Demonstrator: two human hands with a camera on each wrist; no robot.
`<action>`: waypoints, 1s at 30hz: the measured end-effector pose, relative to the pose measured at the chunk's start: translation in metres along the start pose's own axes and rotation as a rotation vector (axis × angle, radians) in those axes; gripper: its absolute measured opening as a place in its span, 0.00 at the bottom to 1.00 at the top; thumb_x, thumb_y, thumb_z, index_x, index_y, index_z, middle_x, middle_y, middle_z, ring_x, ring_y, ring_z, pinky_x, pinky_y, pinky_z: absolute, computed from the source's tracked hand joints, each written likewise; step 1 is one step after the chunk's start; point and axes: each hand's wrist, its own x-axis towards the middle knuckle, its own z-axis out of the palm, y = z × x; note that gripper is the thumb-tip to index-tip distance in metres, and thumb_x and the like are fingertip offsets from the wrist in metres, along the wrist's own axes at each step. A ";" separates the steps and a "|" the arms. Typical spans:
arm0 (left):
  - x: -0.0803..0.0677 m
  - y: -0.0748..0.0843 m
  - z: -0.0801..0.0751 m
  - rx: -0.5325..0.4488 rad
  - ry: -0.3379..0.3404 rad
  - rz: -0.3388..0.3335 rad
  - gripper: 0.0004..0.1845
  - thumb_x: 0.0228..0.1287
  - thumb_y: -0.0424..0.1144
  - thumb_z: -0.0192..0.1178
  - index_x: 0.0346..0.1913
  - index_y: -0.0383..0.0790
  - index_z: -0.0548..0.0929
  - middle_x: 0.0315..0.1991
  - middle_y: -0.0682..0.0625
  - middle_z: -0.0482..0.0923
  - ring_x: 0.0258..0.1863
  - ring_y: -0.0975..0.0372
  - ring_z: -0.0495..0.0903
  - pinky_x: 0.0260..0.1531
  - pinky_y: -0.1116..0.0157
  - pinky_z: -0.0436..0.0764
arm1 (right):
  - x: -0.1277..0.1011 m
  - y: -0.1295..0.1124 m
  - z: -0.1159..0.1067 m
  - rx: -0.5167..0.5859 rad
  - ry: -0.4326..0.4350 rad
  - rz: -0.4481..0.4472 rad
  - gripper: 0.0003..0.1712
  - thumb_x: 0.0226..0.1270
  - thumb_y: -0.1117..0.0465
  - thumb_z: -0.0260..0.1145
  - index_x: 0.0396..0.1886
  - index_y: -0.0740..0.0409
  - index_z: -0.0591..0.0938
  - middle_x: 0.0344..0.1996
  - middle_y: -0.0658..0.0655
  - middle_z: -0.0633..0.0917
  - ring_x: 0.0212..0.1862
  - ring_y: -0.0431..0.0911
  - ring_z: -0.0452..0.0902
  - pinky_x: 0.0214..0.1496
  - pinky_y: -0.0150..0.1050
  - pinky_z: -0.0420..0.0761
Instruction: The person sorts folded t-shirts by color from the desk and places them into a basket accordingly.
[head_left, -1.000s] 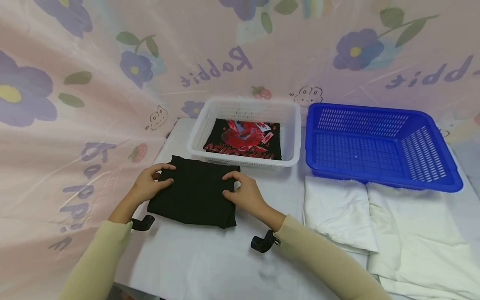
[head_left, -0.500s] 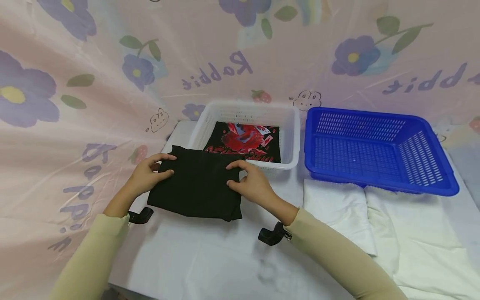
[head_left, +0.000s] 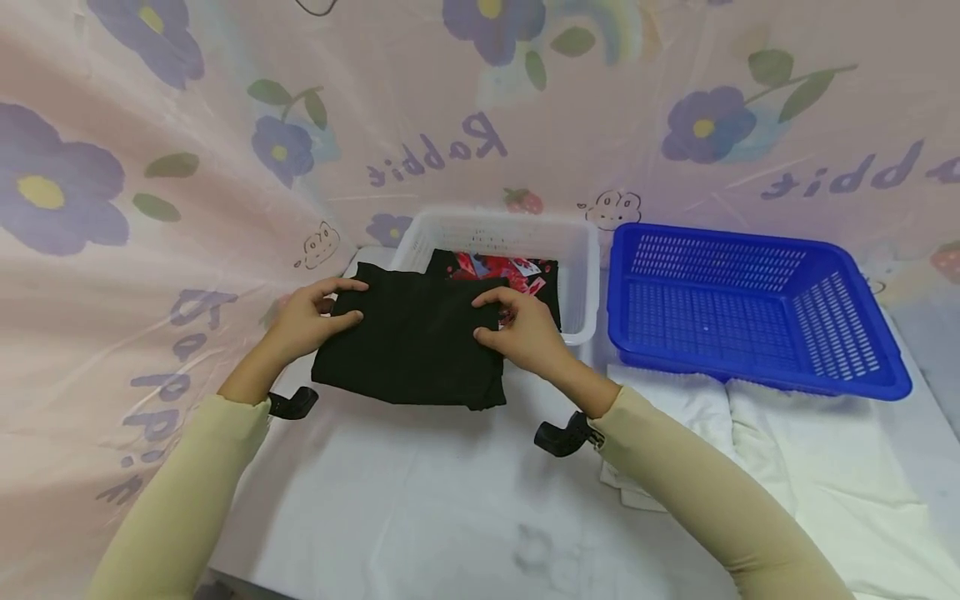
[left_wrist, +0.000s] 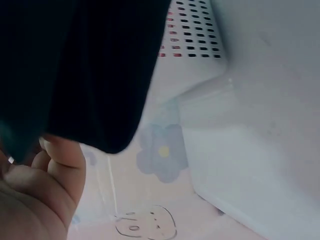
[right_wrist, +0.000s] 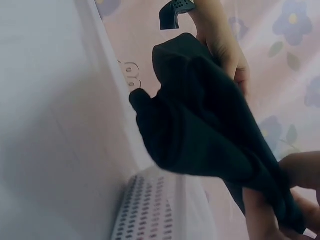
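A folded black garment (head_left: 412, 342) is held lifted above the white table, its far edge over the near rim of the white basket (head_left: 577, 275). My left hand (head_left: 311, 317) grips its left side and my right hand (head_left: 525, 333) grips its right side, thumbs on top. The white basket holds a folded black shirt with a red print (head_left: 517, 271). In the left wrist view the black garment (left_wrist: 85, 70) hangs above my left fingers (left_wrist: 60, 165) beside the white basket (left_wrist: 200, 60). The right wrist view shows the black garment (right_wrist: 210, 130) pinched by my right fingers (right_wrist: 300, 172).
An empty blue basket (head_left: 750, 300) stands to the right of the white one. White cloths (head_left: 795, 450) lie on the table in front of it. A pink flowered curtain (head_left: 150, 208) closes off the left side and the back.
Both hands have lifted the folded black garment off the table and carried it away from me, toward the white basket; it now overlaps the basket's near rim.
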 end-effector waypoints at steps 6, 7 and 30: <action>0.011 0.012 -0.002 -0.040 -0.012 0.037 0.22 0.63 0.43 0.64 0.60 0.49 0.77 0.37 0.44 0.82 0.25 0.63 0.80 0.25 0.66 0.80 | 0.010 0.002 -0.015 0.014 -0.004 0.019 0.20 0.57 0.61 0.71 0.51 0.49 0.82 0.41 0.56 0.83 0.14 0.41 0.67 0.19 0.35 0.69; 0.013 0.014 -0.003 -0.042 -0.012 0.044 0.22 0.63 0.42 0.64 0.61 0.49 0.77 0.38 0.44 0.82 0.24 0.64 0.79 0.24 0.66 0.79 | 0.012 0.002 -0.018 0.007 0.001 0.016 0.20 0.57 0.61 0.71 0.51 0.49 0.82 0.41 0.57 0.83 0.16 0.41 0.68 0.20 0.35 0.70; 0.089 0.054 0.011 -0.081 -0.011 0.012 0.22 0.66 0.41 0.61 0.63 0.54 0.76 0.63 0.48 0.71 0.47 0.55 0.77 0.38 0.64 0.78 | 0.074 0.026 -0.068 -0.114 0.047 0.114 0.22 0.62 0.61 0.67 0.57 0.54 0.78 0.56 0.64 0.78 0.60 0.57 0.71 0.57 0.52 0.75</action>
